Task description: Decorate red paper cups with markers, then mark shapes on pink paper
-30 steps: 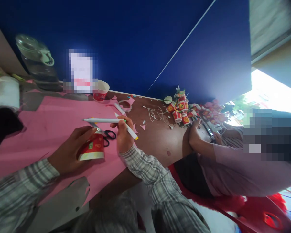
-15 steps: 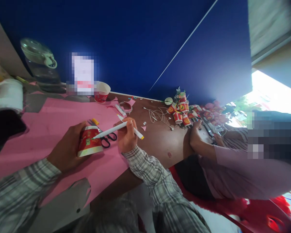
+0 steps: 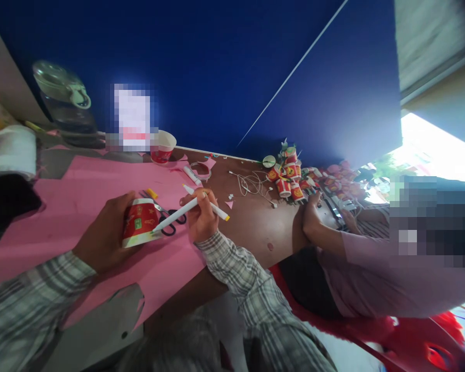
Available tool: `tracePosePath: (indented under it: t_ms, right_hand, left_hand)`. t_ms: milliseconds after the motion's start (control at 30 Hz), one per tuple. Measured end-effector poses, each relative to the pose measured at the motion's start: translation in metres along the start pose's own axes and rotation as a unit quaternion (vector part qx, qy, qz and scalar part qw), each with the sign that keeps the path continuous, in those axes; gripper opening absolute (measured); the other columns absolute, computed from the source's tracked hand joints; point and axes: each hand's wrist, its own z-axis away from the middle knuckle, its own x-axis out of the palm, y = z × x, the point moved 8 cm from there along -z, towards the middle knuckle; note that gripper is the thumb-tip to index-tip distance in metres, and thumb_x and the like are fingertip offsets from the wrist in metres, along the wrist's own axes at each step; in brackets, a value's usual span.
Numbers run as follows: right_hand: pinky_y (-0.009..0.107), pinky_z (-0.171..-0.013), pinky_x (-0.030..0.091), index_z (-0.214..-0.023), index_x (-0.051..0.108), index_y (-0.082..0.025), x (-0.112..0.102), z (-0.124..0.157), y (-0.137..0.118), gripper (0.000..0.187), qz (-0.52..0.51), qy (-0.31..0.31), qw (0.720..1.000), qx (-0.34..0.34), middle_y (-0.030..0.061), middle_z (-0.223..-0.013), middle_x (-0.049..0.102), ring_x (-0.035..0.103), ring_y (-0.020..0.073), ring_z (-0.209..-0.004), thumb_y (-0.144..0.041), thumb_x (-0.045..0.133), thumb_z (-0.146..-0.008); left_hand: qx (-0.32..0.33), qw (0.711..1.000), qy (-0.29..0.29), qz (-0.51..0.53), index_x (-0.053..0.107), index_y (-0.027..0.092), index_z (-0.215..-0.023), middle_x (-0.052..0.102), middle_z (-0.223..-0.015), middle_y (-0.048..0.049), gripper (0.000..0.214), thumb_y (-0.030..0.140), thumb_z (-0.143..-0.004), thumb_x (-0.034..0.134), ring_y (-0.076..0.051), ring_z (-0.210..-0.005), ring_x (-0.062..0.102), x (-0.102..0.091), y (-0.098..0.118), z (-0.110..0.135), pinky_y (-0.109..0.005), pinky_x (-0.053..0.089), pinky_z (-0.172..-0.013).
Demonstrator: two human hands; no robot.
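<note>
My left hand [image 3: 103, 230] grips a red paper cup [image 3: 141, 217] from its left side, narrower end up. Green and yellow marks show on the cup's print and on its pale lower band. Two white marker pens are in my closed right hand [image 3: 202, 217]. One, a green-tipped marker [image 3: 179, 213], points left with its tip at the cup's lower right side. Crossing it is a yellow-tipped marker [image 3: 220, 212] with a yellow end. Black-handled scissors [image 3: 167, 228] lie behind the cup, blades partly hidden. A small yellow cap [image 3: 152, 193] lies close by.
Pink paper sheets [image 3: 89, 191] cover the left of the brown table [image 3: 251, 227]. Behind stand another paper cup [image 3: 164, 147] and a clear bottle [image 3: 64, 103]. A white cable [image 3: 251, 183] and several red cups [image 3: 292, 173] lie right, near a seated person [image 3: 372, 274].
The green marker's tip has moved down and slightly right, from the cup's printed middle toward its lower edge. The cup has shifted slightly left and turned a little.
</note>
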Motion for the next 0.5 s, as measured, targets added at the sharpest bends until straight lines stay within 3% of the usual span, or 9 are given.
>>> tracePosePath:
  t_ms: [300, 433, 500]
  right_hand:
    - [0.028, -0.058, 0.045, -0.076, 0.051, -0.017, -0.0034, 0.0019, -0.0012, 0.026, 0.042, -0.009, 0.999, -0.022, 0.0018, -0.061, 0.055, 0.051, 0.0136, -0.055, -0.042, 0.053, -0.076]
    - [0.028, -0.057, 0.044, -0.077, 0.052, -0.017, -0.0029, 0.0023, -0.002, 0.026, 0.057, -0.019, 0.998, -0.031, 0.0019, -0.061, 0.054, 0.051, 0.0141, -0.056, -0.043, 0.052, -0.077]
    - [0.028, -0.057, 0.043, -0.077, 0.052, -0.017, -0.0028, 0.0023, -0.0029, 0.026, 0.063, -0.021, 0.997, -0.034, 0.0017, -0.061, 0.054, 0.052, 0.0144, -0.057, -0.043, 0.052, -0.078]
  left_hand:
    - [0.0, 1.0, -0.011, 0.012, 0.046, 0.021, -0.095, 0.055, -0.092, -0.0027, 0.061, 0.055, -0.046, 0.06, -0.016, -0.081, 0.049, -0.0005, 0.004, -0.0035, -0.032, 0.04, -0.076]
    - [0.007, 1.0, 0.011, 0.009, 0.044, 0.02, -0.101, 0.054, -0.1, -0.0062, 0.069, 0.061, -0.046, 0.056, -0.019, -0.088, 0.048, -0.0032, 0.0035, -0.0011, -0.034, 0.04, -0.079]
    - [-0.002, 1.0, -0.009, 0.011, 0.043, 0.021, -0.102, 0.054, -0.104, -0.0059, 0.07, 0.061, -0.047, 0.056, -0.019, -0.091, 0.048, 0.0007, 0.0013, -0.0003, -0.035, 0.039, -0.081]
